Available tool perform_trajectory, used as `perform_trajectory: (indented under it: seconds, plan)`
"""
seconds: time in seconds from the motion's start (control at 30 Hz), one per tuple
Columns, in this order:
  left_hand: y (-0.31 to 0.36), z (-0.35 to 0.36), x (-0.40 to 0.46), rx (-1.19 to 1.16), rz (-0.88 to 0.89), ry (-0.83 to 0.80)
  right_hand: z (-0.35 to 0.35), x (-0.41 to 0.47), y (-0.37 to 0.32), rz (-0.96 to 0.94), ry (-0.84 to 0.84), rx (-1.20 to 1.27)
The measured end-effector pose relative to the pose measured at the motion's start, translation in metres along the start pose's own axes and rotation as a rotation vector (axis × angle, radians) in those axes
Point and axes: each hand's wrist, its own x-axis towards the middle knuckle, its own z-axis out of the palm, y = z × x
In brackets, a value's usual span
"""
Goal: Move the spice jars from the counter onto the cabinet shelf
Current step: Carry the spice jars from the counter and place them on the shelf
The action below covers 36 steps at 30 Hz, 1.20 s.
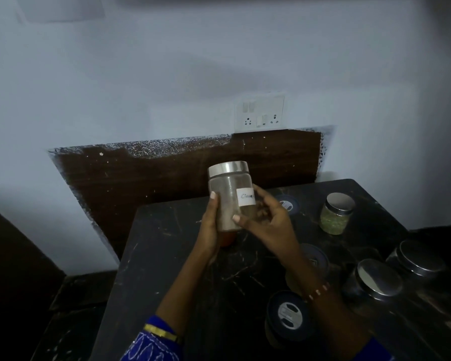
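Both hands — fingers (pixel 235 218) curled — grip the labelled spice jar (pixel 231 195).

Both forearms are extended forward and upward, hands raised together. Left hand (pixel 211 225) is curled, thumb up along the front. Right hand (pixel 264 220) is cupped opposite, thumb pressed inward. Bracelets are worn at both wrists.

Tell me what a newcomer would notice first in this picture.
A labelled spice jar with a steel lid, held up at centre by the left hand and right hand. More jars stand on the dark counter at right, one with green contents.
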Motion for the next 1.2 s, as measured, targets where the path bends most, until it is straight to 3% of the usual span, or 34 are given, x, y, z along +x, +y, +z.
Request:
perform_trajectory:
  seconds: [0.13,0.27,0.43,0.63,0.9,1.2]
  plan:
    - [0.004,-0.003,0.007,-0.056,0.065,0.020,0.004,-0.002,-0.008,-0.122,0.065,-0.001]
    - [0.009,-0.002,0.011,-0.064,0.101,0.026,0.006,0.002,-0.017,-0.052,-0.022,0.057]
    - [0.043,0.006,0.023,0.097,0.177,0.069,0.004,0.019,-0.038,-0.087,-0.035,0.097]
    - [0.132,0.033,0.054,0.522,0.643,0.263,-0.005,0.070,-0.104,-0.280,0.010,0.101]
    - [0.271,0.074,0.076,0.694,1.034,0.368,-0.006,0.140,-0.223,-0.631,0.111,0.016]
    - [0.382,0.099,0.105,0.634,1.045,0.280,0.003,0.207,-0.329,-0.798,0.217,-0.067]
